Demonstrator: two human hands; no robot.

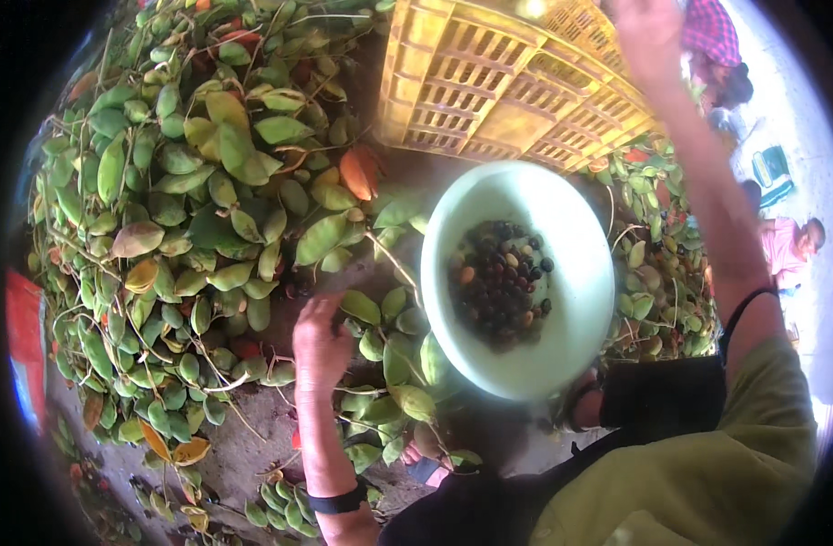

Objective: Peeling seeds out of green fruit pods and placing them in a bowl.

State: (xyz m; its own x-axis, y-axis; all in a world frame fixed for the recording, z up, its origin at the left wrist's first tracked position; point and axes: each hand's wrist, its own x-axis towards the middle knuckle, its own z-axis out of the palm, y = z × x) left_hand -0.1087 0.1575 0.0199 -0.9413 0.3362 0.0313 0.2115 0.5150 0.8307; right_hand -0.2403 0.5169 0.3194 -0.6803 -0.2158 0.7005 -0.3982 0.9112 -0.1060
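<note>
My left hand (323,337) is low over the pile of green seed pods (234,227), its fingers curled downward and closed. What they hold, if anything, is hidden beneath them. Beside the fingertips lies a single green pod (360,308). At the top edge, my right hand (648,32) is raised by the yellow crate (489,68), smeared by motion and glare. Between my arms sits a pale green basin (585,318), with a small heap of dark, round seeds (498,282) and a few brownish ones on its bottom.
More pods on stems (657,300) lie right of the basin. The slatted crate stands tilted beyond it. A red object (25,346) is at the far left. Other people appear at the upper right, one in a pink top (782,250), near a green container (771,173).
</note>
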